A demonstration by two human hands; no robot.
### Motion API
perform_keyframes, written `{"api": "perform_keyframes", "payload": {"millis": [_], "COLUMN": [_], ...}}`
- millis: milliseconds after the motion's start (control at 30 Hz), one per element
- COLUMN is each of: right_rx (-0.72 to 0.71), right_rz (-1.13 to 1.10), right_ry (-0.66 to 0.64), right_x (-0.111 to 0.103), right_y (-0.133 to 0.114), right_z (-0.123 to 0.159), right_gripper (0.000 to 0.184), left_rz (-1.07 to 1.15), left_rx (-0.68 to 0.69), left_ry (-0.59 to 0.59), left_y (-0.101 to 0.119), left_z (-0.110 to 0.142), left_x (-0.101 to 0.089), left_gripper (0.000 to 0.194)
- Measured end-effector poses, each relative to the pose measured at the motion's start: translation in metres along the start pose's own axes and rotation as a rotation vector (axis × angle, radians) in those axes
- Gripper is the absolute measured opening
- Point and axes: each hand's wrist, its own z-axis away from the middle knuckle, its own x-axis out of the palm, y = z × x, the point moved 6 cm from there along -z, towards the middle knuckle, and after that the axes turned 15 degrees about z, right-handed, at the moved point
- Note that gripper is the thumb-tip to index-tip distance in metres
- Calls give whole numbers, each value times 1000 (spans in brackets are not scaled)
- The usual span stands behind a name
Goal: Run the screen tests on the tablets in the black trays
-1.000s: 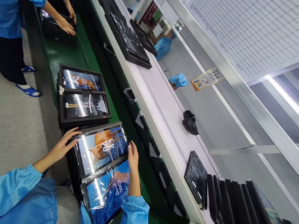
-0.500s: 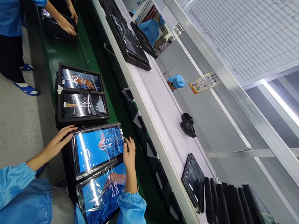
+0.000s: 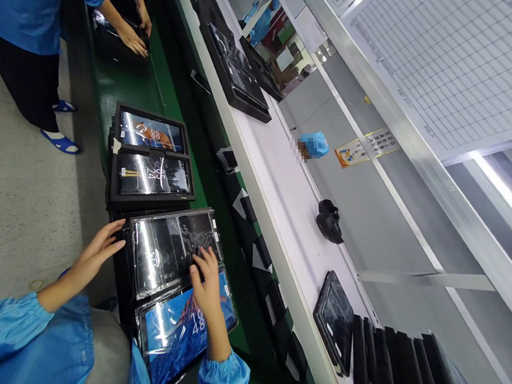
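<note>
A film-wrapped tablet (image 3: 166, 254) with a dark screen lies in front of me. Directly below it in the view is a second wrapped tablet (image 3: 174, 344), lit with a blue mountain wallpaper and a clock. My right hand (image 3: 207, 280) hovers over or lightly touches the dark tablet's lower right part, fingers spread; actual contact is hard to tell. Beside the dark tablet's left edge, my left hand (image 3: 98, 253) is held with fingers stretched out and nothing in it. Whether its fingertips touch the black tray edge is unclear.
Farther along the green bench (image 3: 121, 87) sits a black tray (image 3: 151, 200) holding two lit tablets. A co-worker's hands (image 3: 134, 39) rest on black items beyond. On the white shelf (image 3: 263, 174) are a black tape-like object (image 3: 329, 222), a tablet (image 3: 335, 321) and several upright black trays (image 3: 392, 352).
The upper tablet's screen has gone from a lit blue wallpaper to dark. My right hand has moved from its right edge onto or over the screen. My left fingers have drawn slightly off the edge.
</note>
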Motion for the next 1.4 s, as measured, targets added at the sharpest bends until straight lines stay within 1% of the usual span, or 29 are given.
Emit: {"api": "perform_keyframes", "payload": {"millis": [67,100,167,267,300,367,467,567,633,667,733,767,833,933,967,1033,1133,1200,1267,1333,1400], "right_rx": [118,166,258,365,386,389,316,236,185,141,11,-68,-221,-367,-389,-382,-281,-220,-213,-234,-240], "right_rz": [1,4,-5,-73,-103,-138,-94,-29,-9,-4,-4,-9,-8,71,116,207,275,255,225,213,225], "right_ry": [104,132,148,122,114,113,138,149,155,159,151,124,14,-176,-211,-224,-141,-81,-93,-170,-253], "right_x": [-3,-4,-4,-3,-3,-3,-8,-13,-18,-20,-23,-23,-19,-9,-7,-4,-7,-12,-16,-18,-18], "right_y": [35,50,75,97,101,104,97,84,73,67,51,42,24,6,3,1,9,14,18,20,24], "right_z": [-9,-13,-19,-25,-26,-31,-39,-45,-44,-42,-34,-30,-20,-19,-24,-41,-71,-80,-77,-67,-56], "right_gripper": [43,48,62,79,80,75,63,55,48,45,39,37,32,32,33,37,47,55,70,91,104], "left_rz": [5,-3,-29,-46,-46,-40,-16,14,34,45,64,73,84,87,87,93,127,157,185,201,199], "left_rx": [3,10,25,36,30,7,-7,-2,-7,-8,-7,-8,-11,-15,-16,-19,-36,-61,-81,-93,-98], "left_ry": [14,20,21,-25,-47,-81,-94,-87,-81,-81,-80,-81,-85,-93,-92,-84,-69,-67,-66,-63,-59], "left_y": [-6,-9,-11,-12,-12,-14,-17,-19,-19,-18,-15,-14,-11,-9,-8,-7,-6,-7,-8,-9,-9], "left_z": [13,21,36,55,59,63,62,60,59,60,60,60,59,58,58,58,57,56,55,54,55], "left_x": [9,14,25,39,42,45,43,39,39,39,40,41,42,43,44,44,43,42,41,40,40], "left_gripper": [64,68,75,80,81,80,79,78,78,77,76,76,74,72,71,71,72,72,73,72,72]}}
